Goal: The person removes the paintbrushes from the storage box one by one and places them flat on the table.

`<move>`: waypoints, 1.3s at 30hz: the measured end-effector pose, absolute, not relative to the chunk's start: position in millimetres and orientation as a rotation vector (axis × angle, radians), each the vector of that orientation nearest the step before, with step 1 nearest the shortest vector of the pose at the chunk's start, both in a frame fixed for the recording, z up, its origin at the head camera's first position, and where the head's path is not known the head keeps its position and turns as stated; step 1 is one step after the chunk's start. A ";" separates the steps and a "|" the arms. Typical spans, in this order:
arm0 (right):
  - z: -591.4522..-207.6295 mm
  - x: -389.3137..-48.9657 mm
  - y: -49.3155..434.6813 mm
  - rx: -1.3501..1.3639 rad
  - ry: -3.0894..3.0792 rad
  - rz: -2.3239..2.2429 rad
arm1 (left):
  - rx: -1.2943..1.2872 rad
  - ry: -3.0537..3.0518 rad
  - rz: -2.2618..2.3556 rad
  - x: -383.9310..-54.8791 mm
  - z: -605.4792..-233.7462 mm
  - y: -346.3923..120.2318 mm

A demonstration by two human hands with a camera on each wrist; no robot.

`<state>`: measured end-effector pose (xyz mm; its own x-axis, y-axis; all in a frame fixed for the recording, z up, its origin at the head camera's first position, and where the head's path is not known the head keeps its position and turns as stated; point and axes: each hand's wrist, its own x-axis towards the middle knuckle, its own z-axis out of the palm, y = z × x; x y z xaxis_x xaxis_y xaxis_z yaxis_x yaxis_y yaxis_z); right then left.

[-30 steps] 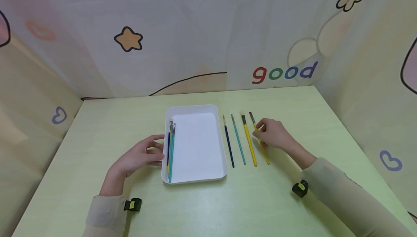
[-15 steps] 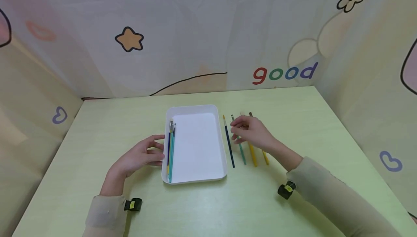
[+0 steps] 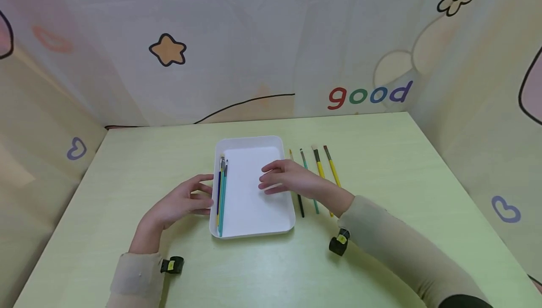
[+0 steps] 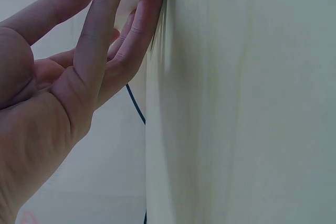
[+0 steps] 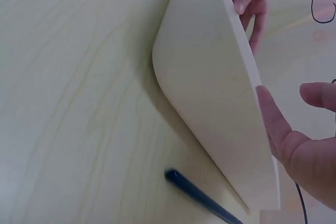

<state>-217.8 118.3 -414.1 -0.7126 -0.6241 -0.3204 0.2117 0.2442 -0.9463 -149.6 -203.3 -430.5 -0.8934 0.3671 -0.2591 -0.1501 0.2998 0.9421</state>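
Note:
My left hand [image 3: 183,201] touches the left wall of a white tray [image 3: 254,234] with spread fingertips; the left wrist view shows those fingers [image 4: 137,40] against it. Over the right half of the tray hovers my right hand [image 3: 292,176], fingers loosely extended, holding nothing. Several thin paintbrushes [image 3: 222,200] lie side by side along the tray's left inside wall. To the right of the tray lie a dark blue paintbrush [image 3: 301,207], a teal paintbrush [image 3: 304,157] and two yellow paintbrushes [image 3: 319,164]; my right hand and forearm partly cover them.
A pale green table [image 3: 169,148] carries everything. Behind it hangs a printed curtain [image 3: 254,40], with more curtain on both sides. Each sleeve has a small black device [image 3: 338,242] at the wrist.
My right hand has moved left from the rightmost yellow paintbrush, across the row, to above the tray, with nothing in it. The paintbrushes and my left hand stay in place.

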 end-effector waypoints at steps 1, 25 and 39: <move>-415.7 -217.6 114.4 -0.366 1.824 -1.544 | 0.193 2.144 1.624 -149.7 -430.6 -203.1; -434.3 -200.3 44.9 -0.319 1.726 -1.574 | 0.190 2.139 1.608 -150.9 -430.0 -204.2; -436.7 -195.4 25.2 -0.065 1.625 -1.766 | 0.166 2.135 1.617 -150.4 -430.0 -202.4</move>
<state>-195.4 25.2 -436.7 -0.7366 -0.5282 -0.4224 0.4646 0.0587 -0.8836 -150.4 -202.4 -430.0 -0.8897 0.3600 -0.2808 -0.1729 0.3037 0.9370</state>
